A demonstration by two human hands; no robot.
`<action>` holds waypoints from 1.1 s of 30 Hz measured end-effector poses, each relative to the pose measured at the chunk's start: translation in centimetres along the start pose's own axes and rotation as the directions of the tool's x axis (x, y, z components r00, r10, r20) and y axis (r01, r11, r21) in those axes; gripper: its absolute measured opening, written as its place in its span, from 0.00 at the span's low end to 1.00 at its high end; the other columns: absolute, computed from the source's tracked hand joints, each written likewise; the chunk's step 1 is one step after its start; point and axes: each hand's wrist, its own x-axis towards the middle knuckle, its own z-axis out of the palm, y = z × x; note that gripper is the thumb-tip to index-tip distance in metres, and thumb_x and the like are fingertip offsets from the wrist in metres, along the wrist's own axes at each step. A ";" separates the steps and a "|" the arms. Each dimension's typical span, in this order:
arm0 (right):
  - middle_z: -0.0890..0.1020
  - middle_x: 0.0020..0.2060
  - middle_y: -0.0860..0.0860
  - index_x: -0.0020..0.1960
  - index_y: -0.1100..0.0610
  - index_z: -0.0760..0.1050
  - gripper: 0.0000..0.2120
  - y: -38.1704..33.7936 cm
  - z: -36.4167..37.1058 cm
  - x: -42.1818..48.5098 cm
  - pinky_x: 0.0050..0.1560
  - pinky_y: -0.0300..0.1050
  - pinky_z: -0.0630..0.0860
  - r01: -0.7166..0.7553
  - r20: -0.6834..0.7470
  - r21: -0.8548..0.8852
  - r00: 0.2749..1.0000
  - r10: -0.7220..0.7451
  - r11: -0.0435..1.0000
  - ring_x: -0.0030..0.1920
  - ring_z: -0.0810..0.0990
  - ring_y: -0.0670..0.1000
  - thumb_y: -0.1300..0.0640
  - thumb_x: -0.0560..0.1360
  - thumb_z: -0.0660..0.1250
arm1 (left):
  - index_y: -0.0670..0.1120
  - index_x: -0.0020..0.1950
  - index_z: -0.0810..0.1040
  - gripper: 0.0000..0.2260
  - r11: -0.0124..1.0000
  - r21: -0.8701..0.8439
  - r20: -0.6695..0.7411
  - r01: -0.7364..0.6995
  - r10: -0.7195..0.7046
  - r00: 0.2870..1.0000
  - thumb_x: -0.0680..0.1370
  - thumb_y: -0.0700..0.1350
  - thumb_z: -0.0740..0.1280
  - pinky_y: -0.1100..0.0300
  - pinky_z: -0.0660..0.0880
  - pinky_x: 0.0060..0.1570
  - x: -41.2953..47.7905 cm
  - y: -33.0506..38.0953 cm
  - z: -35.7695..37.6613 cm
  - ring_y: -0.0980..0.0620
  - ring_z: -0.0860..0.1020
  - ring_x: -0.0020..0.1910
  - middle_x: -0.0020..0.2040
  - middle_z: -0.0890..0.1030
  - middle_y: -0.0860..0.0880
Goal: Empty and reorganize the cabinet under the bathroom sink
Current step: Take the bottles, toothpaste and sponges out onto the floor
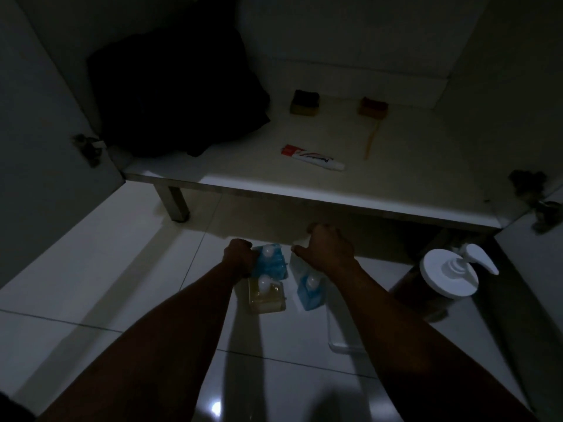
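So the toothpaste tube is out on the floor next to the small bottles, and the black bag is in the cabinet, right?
Not quite. The toothpaste tube lies on the cabinet shelf, not on the floor, as the head view shows. The small bottles are on the floor and the black bag is in the cabinet.

- Behind your left hand (239, 254) the forearm is bare all the way back to the bottom edge of the view.
- Behind your right hand (329, 252) the forearm is bare too.
- Both wrists are bare skin.
- Far back from your left hand, in the bottom corner, sits a dark patch (12, 406), perhaps clothing; it is too dim to tell.
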 end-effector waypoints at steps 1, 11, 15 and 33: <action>0.77 0.58 0.54 0.66 0.54 0.70 0.27 0.0 -0.2 -0.3 0.53 0.52 0.77 0.009 -0.021 0.001 1.000 -0.009 1.000 0.58 0.76 0.55 0.41 0.73 0.69 | 0.40 0.61 0.74 0.13 1.000 0.008 -0.015 -0.005 0.006 1.000 0.79 0.43 0.68 0.48 0.81 0.51 -0.2 0.1 -0.1 0.42 0.80 0.55 0.60 0.77 0.39; 0.79 0.39 0.51 0.46 0.55 0.76 0.11 -0.7 -5.1 -3.3 0.41 0.48 0.80 0.053 -0.175 0.102 0.984 -0.034 0.993 0.38 0.78 0.49 0.47 0.77 0.64 | 0.47 0.50 0.78 0.07 0.921 0.224 -0.183 -0.320 0.362 0.914 0.79 0.50 0.67 0.60 0.76 0.41 -4.5 3.1 -1.3 0.53 0.79 0.44 0.47 0.81 0.49; 0.79 0.41 0.51 0.48 0.56 0.76 0.10 -0.8 -7.9 -3.3 0.39 0.44 0.73 0.081 -0.310 0.099 0.950 -0.047 0.992 0.40 0.76 0.49 0.49 0.78 0.65 | 0.51 0.42 0.75 0.08 0.808 0.370 -0.194 -0.459 0.550 0.812 0.80 0.50 0.65 0.60 0.74 0.36 -6.3 6.1 -1.0 0.55 0.78 0.37 0.36 0.77 0.51; 0.68 0.69 0.60 0.72 0.57 0.66 0.21 6.1 -11.9 9.3 0.66 0.52 0.68 -0.045 -0.200 0.048 0.978 0.053 0.998 0.67 0.69 0.61 0.57 0.79 0.60 | 0.52 0.75 0.63 0.23 0.498 0.744 0.045 -0.446 0.628 0.777 0.80 0.48 0.63 0.44 0.64 0.68 -0.7 20.1 -1.6 0.40 0.62 0.72 0.73 0.65 0.45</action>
